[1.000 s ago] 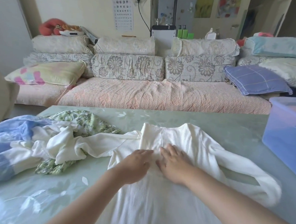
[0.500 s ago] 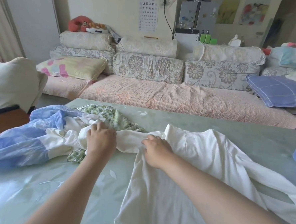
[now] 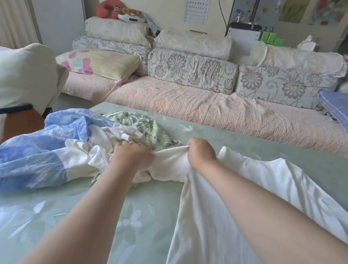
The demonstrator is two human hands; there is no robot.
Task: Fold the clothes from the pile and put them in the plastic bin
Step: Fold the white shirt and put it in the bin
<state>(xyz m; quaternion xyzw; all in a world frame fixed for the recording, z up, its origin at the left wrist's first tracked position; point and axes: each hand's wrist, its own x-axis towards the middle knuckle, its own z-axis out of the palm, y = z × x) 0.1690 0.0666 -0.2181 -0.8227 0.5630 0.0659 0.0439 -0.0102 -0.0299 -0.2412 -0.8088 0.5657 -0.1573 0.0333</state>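
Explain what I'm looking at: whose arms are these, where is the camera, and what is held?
No machine here: these are a person's two bare arms, filmed by one wide-angle camera worn on the head, looking forward and down. A white garment lies on the green table. The left hand and the right hand each grip its sleeve, bunched between them. Beside it sits the unfolded pile: a blue-and-white cloth and a green leaf-print cloth. A sofa stands behind. The plastic bin is not in view.
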